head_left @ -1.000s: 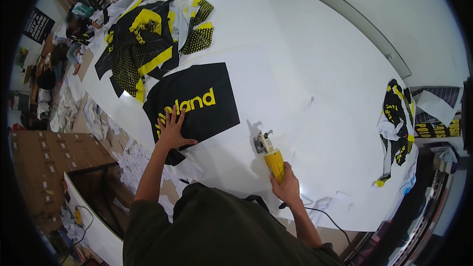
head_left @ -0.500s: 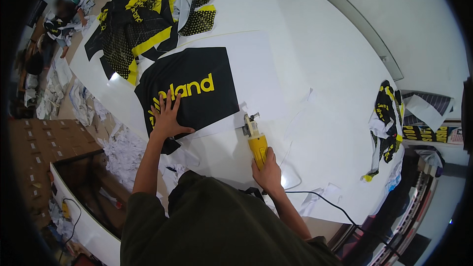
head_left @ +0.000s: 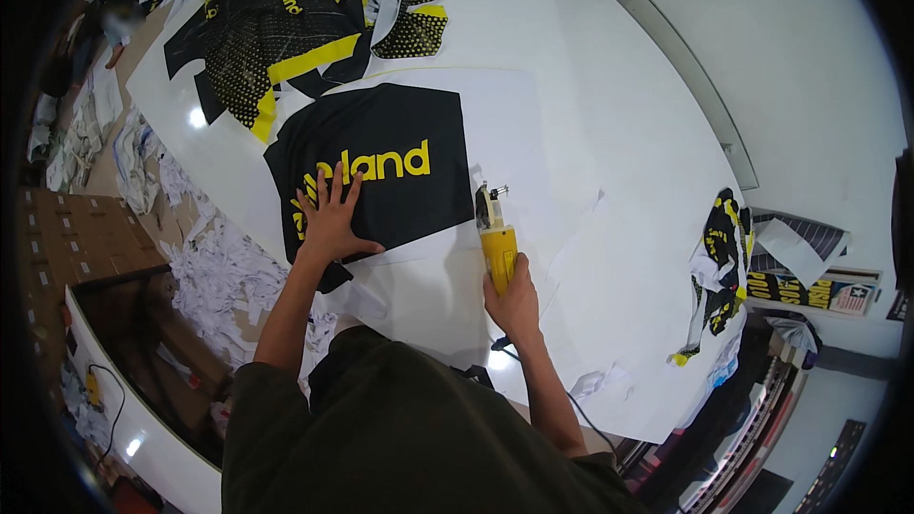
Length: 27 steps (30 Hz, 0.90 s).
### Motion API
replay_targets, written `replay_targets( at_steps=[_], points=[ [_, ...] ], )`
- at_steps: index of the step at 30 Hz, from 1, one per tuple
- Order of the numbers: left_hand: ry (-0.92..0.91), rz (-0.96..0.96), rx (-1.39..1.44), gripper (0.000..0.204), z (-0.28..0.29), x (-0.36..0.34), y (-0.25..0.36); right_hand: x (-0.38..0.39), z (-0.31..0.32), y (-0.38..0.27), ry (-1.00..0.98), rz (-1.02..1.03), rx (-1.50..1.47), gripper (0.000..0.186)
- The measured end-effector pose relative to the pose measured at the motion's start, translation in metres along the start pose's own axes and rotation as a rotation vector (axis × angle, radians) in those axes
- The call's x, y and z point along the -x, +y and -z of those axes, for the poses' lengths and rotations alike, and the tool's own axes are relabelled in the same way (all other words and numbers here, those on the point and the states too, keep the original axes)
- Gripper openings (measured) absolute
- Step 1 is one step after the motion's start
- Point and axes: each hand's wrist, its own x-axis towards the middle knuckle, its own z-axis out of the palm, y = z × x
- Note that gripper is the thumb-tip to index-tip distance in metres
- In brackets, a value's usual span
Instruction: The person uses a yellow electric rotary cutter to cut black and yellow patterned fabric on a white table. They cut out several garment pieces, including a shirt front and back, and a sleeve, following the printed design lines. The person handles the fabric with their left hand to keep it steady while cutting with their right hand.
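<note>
A black fabric panel [head_left: 409, 200] with yellow lettering lies on a white sheet on the table. My left hand [head_left: 331, 227] rests flat on its left part, fingers spread over the lettering. My right hand [head_left: 514, 303] is wrapped round the yellow body of a corded electric fabric cutter [head_left: 498, 252]. The cutter's metal head is at the right edge of the panel, near its lower right corner; whether the blade touches the cloth I cannot tell. A dark cord trails from the cutter toward the lower right.
Black and yellow garment pieces [head_left: 295, 29] are heaped at the far left of the white table [head_left: 609, 114]. Another small pile of pieces [head_left: 721, 257] lies at the right edge. White scraps [head_left: 228, 281] and cardboard boxes [head_left: 81, 238] are at left. A person [head_left: 124, 0] is at the upper left.
The cutter in my right hand has moved up along the panel's right edge. My left hand stays flat on the panel. The whole view has shifted slightly.
</note>
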Motion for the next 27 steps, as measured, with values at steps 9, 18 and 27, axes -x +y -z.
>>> replay_targets(
  at_steps=[9, 18, 27],
  points=[
    [-0.012, 0.001, -0.007, 0.152, 0.002, 0.000, -0.001, -0.052, 0.003, -0.028, -0.002, 0.002, -0.026, 0.054],
    [-0.007, -0.012, 0.010, 0.151, 0.004, 0.001, -0.003, -0.107, 0.003, -0.044, -0.022, -0.002, -0.001, 0.056],
    [-0.008, -0.013, 0.020, 0.149, 0.003, 0.000, -0.005, -0.168, 0.004, -0.065, 0.010, 0.057, 0.016, 0.055]
  ],
)
